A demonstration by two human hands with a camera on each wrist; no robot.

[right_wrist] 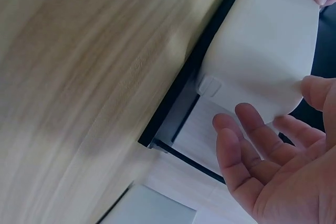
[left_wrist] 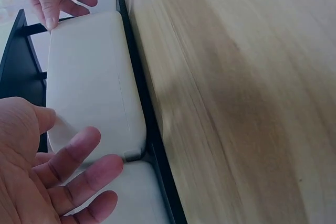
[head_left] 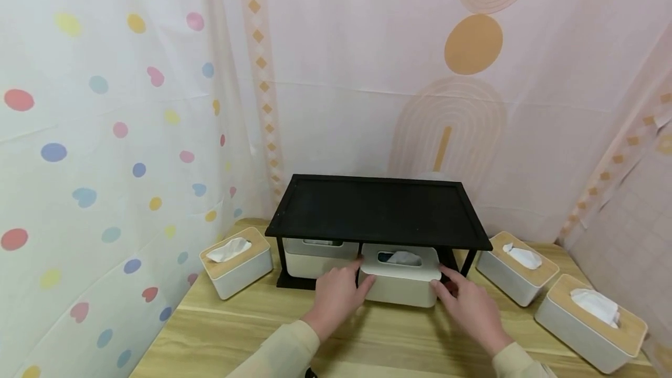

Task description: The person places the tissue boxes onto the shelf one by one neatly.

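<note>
A white tissue box (head_left: 401, 290) with a pale lid and a tissue in its oval slot sits partly under a black shelf (head_left: 373, 206), its front sticking out past the shelf top. My left hand (head_left: 336, 293) holds its left end, thumb at the front corner and index finger by the lid. At the other end my right hand (head_left: 472, 308) grips the right corner between thumb and fingers. Both wrist views show each thumb on the box's edge, the other fingers spread loosely. Left of it, a similar white tissue box (head_left: 310, 266) stands under the shelf, its top partly hidden.
On the wooden table (head_left: 210, 337), a tissue box with a wooden lid (head_left: 238, 261) stands left of the shelf. Two more wooden-lidded boxes, a rear one (head_left: 517, 267) and a nearer one (head_left: 590, 322), stand to the right. Patterned curtains (head_left: 341, 74) hang behind and beside the table.
</note>
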